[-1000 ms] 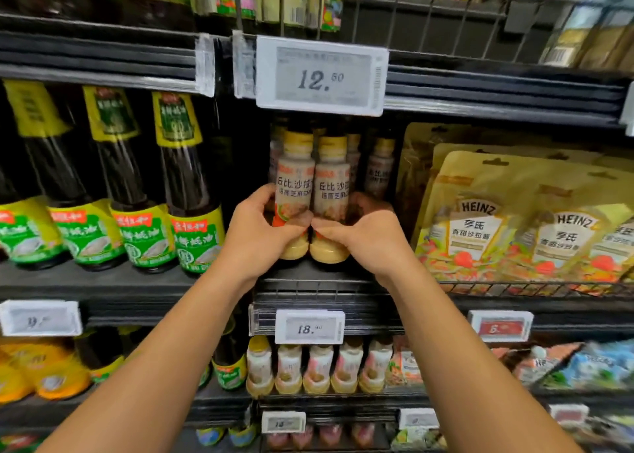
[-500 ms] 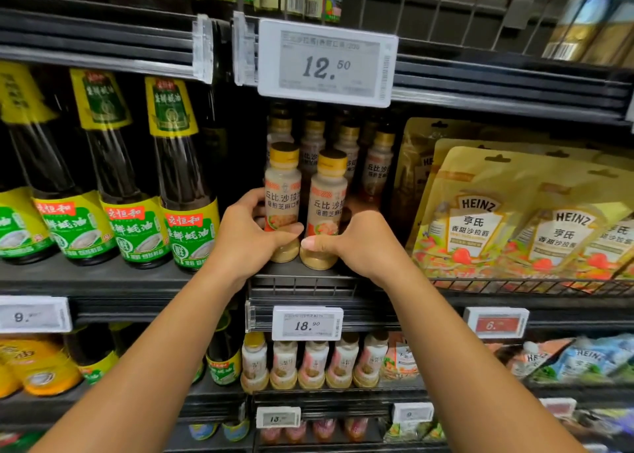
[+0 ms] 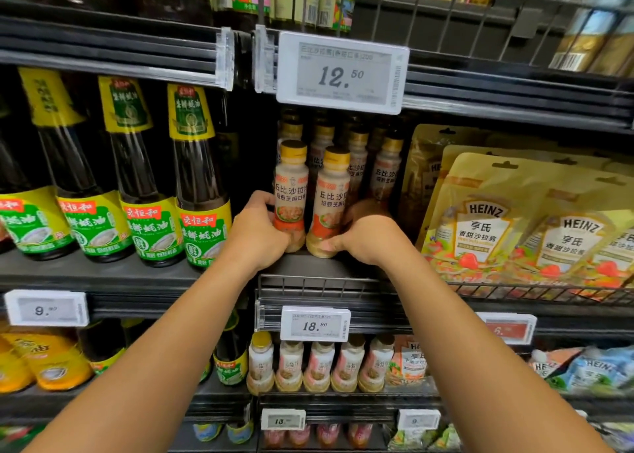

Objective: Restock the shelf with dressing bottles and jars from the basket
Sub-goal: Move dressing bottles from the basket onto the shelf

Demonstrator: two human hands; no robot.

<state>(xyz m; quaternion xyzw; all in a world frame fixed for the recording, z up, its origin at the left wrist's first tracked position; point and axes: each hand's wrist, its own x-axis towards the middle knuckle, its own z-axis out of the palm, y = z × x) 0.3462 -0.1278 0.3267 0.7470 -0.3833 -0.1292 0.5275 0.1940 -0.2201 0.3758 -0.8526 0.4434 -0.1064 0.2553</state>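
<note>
Left hand (image 3: 255,236) grips left bottle (image 3: 291,192); right hand (image 3: 370,236) grips right bottle (image 3: 331,195) (both upright).

Dark store shelving (image 3: 480,87) carries white price tags (image 3: 341,73).

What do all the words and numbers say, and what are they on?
"12.50": large price tag.
"18.90": smaller price tag lower down.
"9.": left price tag, rest blurred.
"HEINZ": yellow pouches.
"丘比沙拉": dressing bottle gripped by left hand.
"丘比沙": second dressing bottle gripped by right hand.
"鲜蚝油": dark bottles.
Small print on tags: too blurred.
</note>
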